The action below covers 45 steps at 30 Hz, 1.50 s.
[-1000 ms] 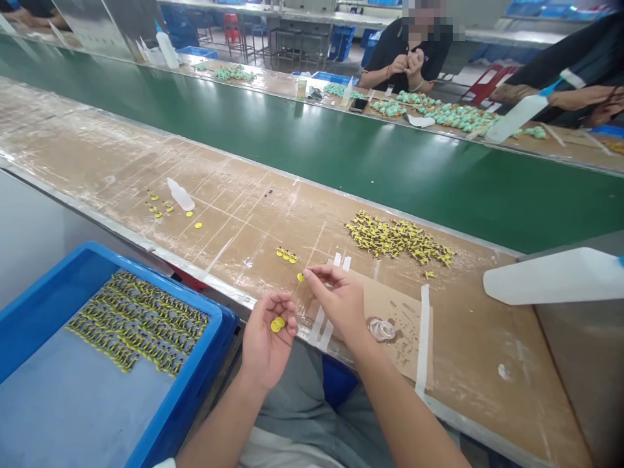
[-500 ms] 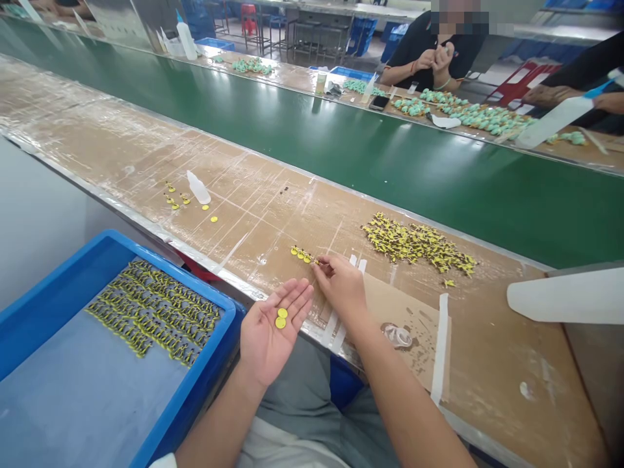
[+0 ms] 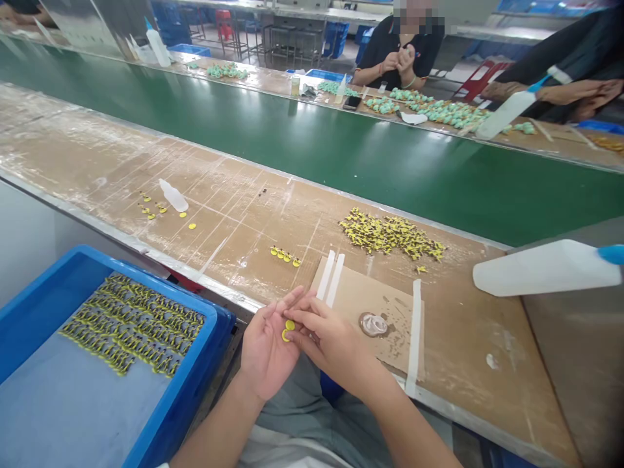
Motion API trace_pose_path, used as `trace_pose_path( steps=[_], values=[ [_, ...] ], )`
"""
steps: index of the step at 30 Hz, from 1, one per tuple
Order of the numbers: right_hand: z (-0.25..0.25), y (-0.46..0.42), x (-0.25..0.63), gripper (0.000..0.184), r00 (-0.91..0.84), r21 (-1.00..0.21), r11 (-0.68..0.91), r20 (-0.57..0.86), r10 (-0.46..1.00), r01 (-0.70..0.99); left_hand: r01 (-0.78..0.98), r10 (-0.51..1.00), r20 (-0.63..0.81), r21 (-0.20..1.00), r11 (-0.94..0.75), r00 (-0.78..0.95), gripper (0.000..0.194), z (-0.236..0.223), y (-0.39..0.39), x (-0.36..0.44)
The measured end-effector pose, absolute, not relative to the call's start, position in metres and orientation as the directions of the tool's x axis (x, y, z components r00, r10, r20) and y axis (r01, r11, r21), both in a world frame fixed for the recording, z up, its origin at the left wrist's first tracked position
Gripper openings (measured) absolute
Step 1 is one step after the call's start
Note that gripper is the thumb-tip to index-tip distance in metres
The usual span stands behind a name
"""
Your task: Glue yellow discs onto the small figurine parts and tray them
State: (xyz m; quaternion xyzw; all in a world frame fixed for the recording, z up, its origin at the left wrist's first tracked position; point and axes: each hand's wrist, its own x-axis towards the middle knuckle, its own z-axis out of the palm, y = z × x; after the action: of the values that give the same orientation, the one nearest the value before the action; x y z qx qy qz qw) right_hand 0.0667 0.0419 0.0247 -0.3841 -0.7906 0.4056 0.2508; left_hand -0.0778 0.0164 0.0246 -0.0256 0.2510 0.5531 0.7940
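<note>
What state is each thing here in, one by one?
Left hand: open, palm up.
Right hand: fingers curved beside the discs.
Yellow discs: two, at the left fingers.
Small squeeze bottle: on its side.
Large squeeze bottle: on its side.
Blue tray: holding yellow-and-black pieces.

- My right hand point(image 3: 331, 344) has left the row of yellow pieces point(image 3: 284, 256) and come across to my left palm, its fingers now over the palm's edge.
- My left hand point(image 3: 266, 354) has tilted from lying flat, its fingers raised toward the right hand.
- The two yellow discs point(image 3: 290, 324) have shifted from mid-palm toward my fingers, just beside my right hand.
- The row now shows four pieces, uncovered.
</note>
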Motion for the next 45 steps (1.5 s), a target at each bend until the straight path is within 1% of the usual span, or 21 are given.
trace_pose_path(
  steps=[3,6,9,11,13,15,17,20,22,25,29,32,34,35,36,37,38,39,40,42,45],
  values=[
    [0.026,0.038,0.081,0.015,-0.555,-0.851,0.330,0.055,0.830,0.409,-0.859,0.822,-0.454,0.203,0.470,0.342,0.046,0.024,0.014,-0.067],
    [0.028,0.033,0.093,0.004,-0.486,-0.918,0.209,0.020,0.874,0.337,-0.855,0.817,-0.454,0.195,0.480,0.356,0.043,0.023,0.011,-0.055],
    [0.028,0.029,0.102,0.009,-0.387,-0.980,0.031,-0.049,0.921,0.198,-0.851,0.831,-0.435,0.227,0.474,0.347,0.041,0.023,0.008,-0.044],
    [0.030,0.027,0.109,0.017,-0.301,-0.984,-0.168,-0.176,0.937,0.052,-0.842,0.838,-0.444,0.276,0.464,0.316,0.037,0.022,0.006,-0.039],
    [0.033,0.026,0.117,0.029,-0.250,-0.922,-0.374,-0.341,0.906,-0.099,-0.826,0.847,-0.469,0.355,0.439,0.248,0.030,0.020,0.003,-0.036],
    [0.037,0.023,0.125,0.037,-0.245,-0.843,-0.497,-0.448,0.860,-0.204,-0.788,0.853,-0.485,0.442,0.429,0.193,0.024,0.016,-0.001,-0.033],
    [0.040,0.020,0.131,0.038,-0.235,-0.802,-0.531,-0.479,0.846,-0.274,-0.732,0.864,-0.469,0.520,0.440,0.186,0.024,0.012,-0.005,-0.030],
    [0.039,0.012,0.135,0.043,-0.202,-0.801,-0.504,-0.461,0.864,-0.324,-0.650,0.890,-0.403,0.622,0.438,0.214,0.030,0.008,-0.011,-0.022],
    [0.036,0.007,0.136,0.046,-0.195,-0.799,-0.495,-0.454,0.869,-0.341,-0.615,0.906,-0.367,0.671,0.414,0.210,0.027,0.007,-0.014,-0.017],
    [0.031,0.001,0.139,0.049,-0.210,-0.771,-0.514,-0.469,0.858,-0.375,-0.584,0.912,-0.351,0.703,0.406,0.213,0.023,0.005,-0.017,-0.011],
    [0.028,-0.004,0.140,0.056,-0.160,-0.778,-0.500,-0.477,0.864,-0.381,-0.565,0.893,-0.399,0.695,0.444,0.211,0.023,0.005,-0.020,-0.004],
    [0.031,-0.008,0.138,0.055,-0.122,-0.824,-0.466,-0.452,0.884,-0.322,-0.587,0.881,-0.444,0.674,0.448,0.163,0.025,0.008,-0.020,0.001],
    [0.031,-0.005,0.143,0.050,-0.092,-0.895,-0.383,-0.372,0.924,-0.230,-0.617,0.875,-0.461,0.648,0.447,0.150,0.024,0.010,-0.016,0.004],
    [0.030,0.001,0.149,0.043,-0.043,-0.943,-0.302,-0.299,0.953,-0.141,-0.631,0.873,-0.464,0.633,0.447,0.153,0.023,0.011,-0.014,0.004],
    [0.027,0.009,0.158,0.036,0.030,-0.980,-0.197,-0.197,0.980,-0.007,-0.642,0.871,-0.464,0.621,0.450,0.162,0.022,0.011,-0.012,0.004],
    [0.024,0.020,0.171,0.027,0.119,-0.981,-0.084,-0.063,0.991,0.174,-0.649,0.869,-0.465,0.611,0.453,0.168,0.021,0.011,-0.011,0.003],
    [0.019,0.034,0.187,0.022,0.203,-0.916,0.009,0.099,0.974,0.401,-0.654,0.867,-0.469,0.605,0.454,0.169,0.021,0.011,-0.010,0.001],
    [0.013,0.050,0.204,0.020,0.244,-0.791,0.057,0.255,0.936,0.610,-0.656,0.862,-0.478,0.600,0.459,0.166,0.022,0.010,-0.009,0.000],
    [0.006,0.066,0.222,0.020,0.222,-0.649,0.064,0.349,0.910,0.758,-0.657,0.856,-0.491,0.594,0.464,0.161,0.023,0.009,-0.010,-0.002],
    [-0.008,0.099,0.255,0.022,0.189,-0.578,0.067,0.372,0.909,0.813,-0.662,0.836,-0.526,0.571,0.485,0.158,0.029,0.006,-0.012,-0.004],
    [-0.027,0.134,0.285,0.026,0.108,-0.505,0.093,0.353,0.929,0.858,-0.679,0.796,-0.584,0.520,0.518,0.160,0.037,0.001,-0.016,-0.006]
  ],
)
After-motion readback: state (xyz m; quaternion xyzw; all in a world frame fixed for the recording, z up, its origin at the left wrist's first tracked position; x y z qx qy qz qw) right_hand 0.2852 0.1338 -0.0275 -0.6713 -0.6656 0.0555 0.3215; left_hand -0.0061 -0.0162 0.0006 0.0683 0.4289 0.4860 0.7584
